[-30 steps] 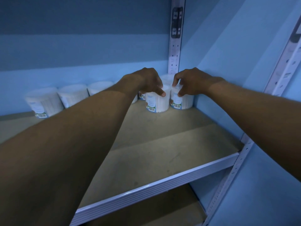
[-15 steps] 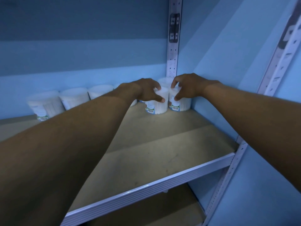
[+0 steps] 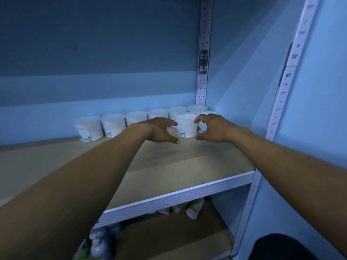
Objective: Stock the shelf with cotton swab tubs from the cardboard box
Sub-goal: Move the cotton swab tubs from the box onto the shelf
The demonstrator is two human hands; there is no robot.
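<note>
Both forearms reach over the shelf board (image 3: 169,177). The left hand (image 3: 159,131) and right hand (image 3: 212,129) hover with fingers loosely curved and apart, holding nothing. Between them stands the front cotton swab tub (image 3: 185,125), just clear of both hands' fingertips. A second front tub (image 3: 203,121) sits behind the right hand. Beyond the hands, a row of tubs (image 3: 114,124) lines the back wall.
</note>
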